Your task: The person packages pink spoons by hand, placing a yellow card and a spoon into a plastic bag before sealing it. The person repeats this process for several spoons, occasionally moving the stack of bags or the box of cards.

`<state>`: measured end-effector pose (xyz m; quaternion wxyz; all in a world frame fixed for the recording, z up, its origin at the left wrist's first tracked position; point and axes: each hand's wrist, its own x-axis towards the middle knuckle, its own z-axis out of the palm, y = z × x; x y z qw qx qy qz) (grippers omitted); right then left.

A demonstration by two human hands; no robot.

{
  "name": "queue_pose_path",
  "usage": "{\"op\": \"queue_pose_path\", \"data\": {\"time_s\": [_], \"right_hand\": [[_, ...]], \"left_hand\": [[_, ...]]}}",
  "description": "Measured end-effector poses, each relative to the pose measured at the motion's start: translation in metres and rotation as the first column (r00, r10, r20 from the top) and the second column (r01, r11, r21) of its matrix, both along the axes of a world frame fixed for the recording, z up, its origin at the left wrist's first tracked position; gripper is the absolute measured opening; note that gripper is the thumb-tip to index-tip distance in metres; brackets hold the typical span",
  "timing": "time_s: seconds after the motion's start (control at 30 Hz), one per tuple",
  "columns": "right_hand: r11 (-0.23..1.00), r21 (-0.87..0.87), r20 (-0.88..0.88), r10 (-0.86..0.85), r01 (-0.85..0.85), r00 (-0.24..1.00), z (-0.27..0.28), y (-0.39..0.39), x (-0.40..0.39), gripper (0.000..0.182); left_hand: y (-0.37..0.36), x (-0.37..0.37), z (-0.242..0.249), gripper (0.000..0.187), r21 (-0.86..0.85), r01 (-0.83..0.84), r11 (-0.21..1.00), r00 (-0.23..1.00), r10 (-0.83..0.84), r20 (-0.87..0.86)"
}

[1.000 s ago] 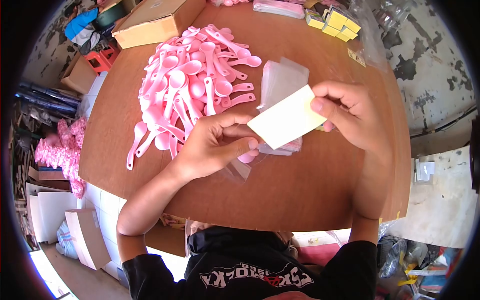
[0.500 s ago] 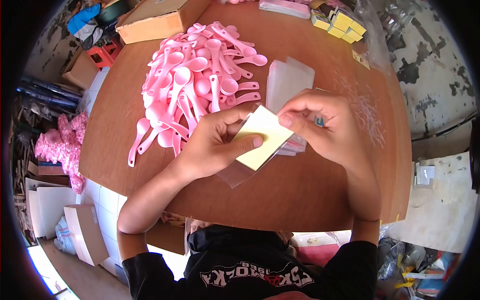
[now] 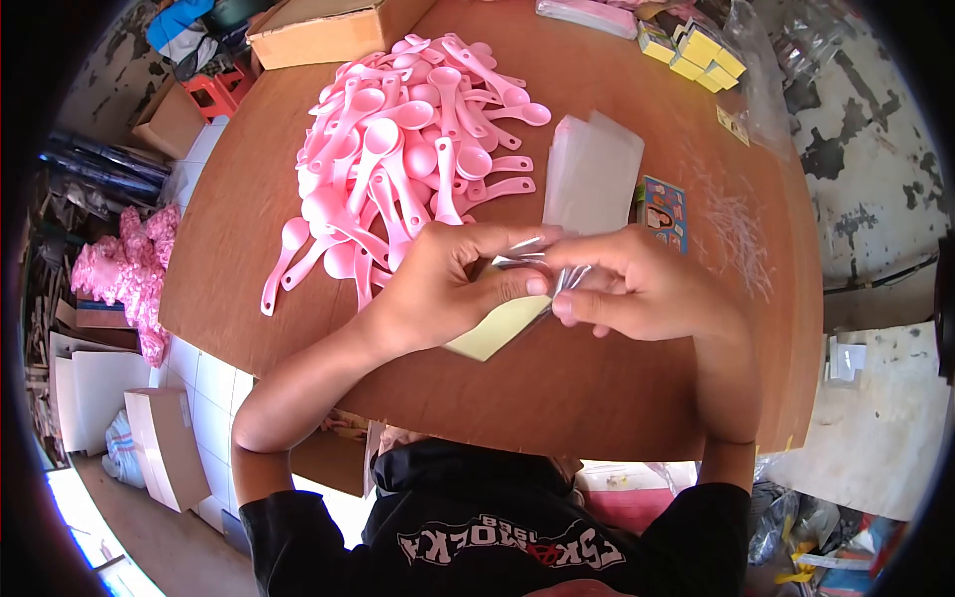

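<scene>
A pale yellow card (image 3: 489, 332) sits in a clear plastic bag (image 3: 569, 279), its lower corner showing below my fingers. My left hand (image 3: 448, 284) pinches the bag and card between thumb and fingers. My right hand (image 3: 642, 284) is closed on the gathered, crinkled plastic at the bag's upper end. Just beyond the hands lies a pile of pink plastic spoons (image 3: 383, 139). A stack of flat clear bags (image 3: 593, 174) rests behind my right hand, with a colourful printed card (image 3: 665, 211) beside it.
Thin clear strips (image 3: 738, 234) are scattered on the right of the wooden table (image 3: 617, 398). Small yellow boxes (image 3: 701, 58) stand at the back right, a cardboard box (image 3: 333, 32) at the back left. Pink bundles (image 3: 129, 269) and cartons (image 3: 164, 453) are off to the left.
My right hand has moved down and left, gathering the bag's plastic in its fingers. The yellow card is now mostly covered by my hands. The printed card has come into clearer view.
</scene>
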<state>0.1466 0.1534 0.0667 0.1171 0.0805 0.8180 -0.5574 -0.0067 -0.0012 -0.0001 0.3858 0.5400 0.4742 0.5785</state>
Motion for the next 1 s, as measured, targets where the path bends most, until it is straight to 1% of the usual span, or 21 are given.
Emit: {"op": "queue_pose_path", "data": {"time_s": [0.03,0.07,0.13,0.17,0.2,0.27,0.3,0.33,0.4,0.43,0.47,0.53,0.57,0.6,0.67,0.73,0.77,0.8,0.83,0.93,1.0], "right_hand": [[0.998,0.037,0.094,0.043,-0.046,0.995,0.001,0.0,0.0,0.019],[0.998,0.038,0.093,0.043,-0.047,0.995,0.001,0.0,-0.002,0.019],[0.971,0.105,0.154,0.198,-0.215,0.968,-0.001,-0.004,-0.006,0.022],[0.985,0.07,0.102,0.153,-0.16,0.983,-0.01,-0.005,-0.005,0.022],[0.984,0.071,0.101,0.153,-0.161,0.983,-0.012,-0.003,-0.006,0.022],[0.992,-0.006,-0.069,0.124,-0.125,0.99,-0.014,0.002,-0.005,0.022],[0.995,-0.026,-0.09,0.093,-0.095,0.992,-0.015,0.005,-0.004,0.023],[0.995,-0.022,-0.087,0.099,-0.101,0.991,-0.013,0.007,-0.003,0.023],[0.994,-0.11,-0.137,-0.022,0.006,0.99,-0.006,0.01,0.0,0.023],[0.994,-0.101,-0.176,-0.044,0.026,0.983,-0.008,0.017,0.003,0.024],[0.995,-0.096,-0.177,-0.044,0.028,0.983,-0.004,0.022,0.002,0.024],[0.986,-0.088,-0.284,-0.158,0.139,0.946,0.008,0.033,-0.008,0.028],[0.96,0.01,-0.32,-0.263,0.281,0.91,0.007,0.037,-0.017,0.03],[0.96,0.015,-0.322,-0.259,0.279,0.911,0.004,0.041,-0.03,0.03],[0.845,0.233,-0.471,-0.335,0.481,0.816,-0.006,0.05,-0.064,0.025],[0.653,0.608,-0.609,0.019,0.451,0.793,-0.025,0.073,-0.1,0.023],[0.603,0.666,-0.586,0.057,0.44,0.808,-0.031,0.082,-0.119,0.022],[0.548,0.718,-0.561,0.092,0.428,0.823,-0.037,0.089,-0.138,0.021],[0.547,0.717,-0.565,0.095,0.432,0.819,-0.039,0.092,-0.154,0.021],[0.533,0.683,-0.582,-0.016,0.499,0.813,-0.049,0.099,-0.193,0.021],[0.498,0.717,-0.521,-0.082,0.488,0.85,-0.064,0.107,-0.211,0.02]], "left_hand": [[-0.005,0.001,0.003,0.04,-0.09,-0.008,0.996,0.999,0.012,0.046],[-0.005,0.002,0.002,0.04,-0.089,-0.009,0.996,0.999,0.013,0.045],[-0.005,0.001,0.001,0.038,-0.021,-0.013,1.0,1.0,0.013,0.008],[-0.005,-0.001,0.001,0.048,-0.022,0.019,1.0,1.0,-0.018,0.022],[-0.005,-0.002,0.004,0.048,-0.021,0.018,1.0,1.0,-0.018,0.021],[-0.006,-0.001,0.01,0.063,0.076,-0.014,0.997,0.996,0.02,-0.084],[0.0,0.001,0.006,0.07,0.183,-0.038,0.982,0.994,0.056,-0.095],[-0.003,0.0,0.006,0.07,0.188,-0.044,0.981,0.994,0.062,-0.093],[-0.009,-0.003,0.014,0.053,-0.146,-0.049,0.988,0.973,0.014,-0.23],[-0.011,-0.003,0.018,0.039,-0.22,-0.03,0.975,0.978,-0.016,-0.206],[-0.011,-0.004,0.018,0.039,-0.215,-0.029,0.976,0.978,-0.016,-0.206],[-0.012,-0.005,0.018,0.033,-0.231,0.024,0.973,0.972,-0.076,-0.221],[-0.012,-0.004,0.014,0.034,-0.182,0.035,0.983,0.975,-0.074,-0.212],[-0.012,-0.004,0.016,0.034,-0.176,0.033,0.984,0.975,-0.07,-0.212],[-0.012,-0.005,0.02,0.038,-0.178,0.065,0.982,0.956,-0.112,-0.272],[-0.011,-0.005,0.018,0.04,-0.166,0.067,0.984,0.952,-0.113,-0.285],[-0.012,-0.005,0.019,0.04,-0.175,0.061,0.983,0.952,-0.11,-0.286],[-0.012,-0.005,0.02,0.041,-0.185,0.055,0.981,0.952,-0.107,-0.287],[-0.012,-0.004,0.016,0.03,-0.156,0.038,0.987,0.968,-0.075,-0.238],[-0.011,-0.004,0.018,0.028,-0.12,0.016,0.993,0.966,-0.046,-0.254],[-0.01,-0.004,0.017,0.028,-0.114,0.019,0.993,0.973,-0.045,-0.228]]}}
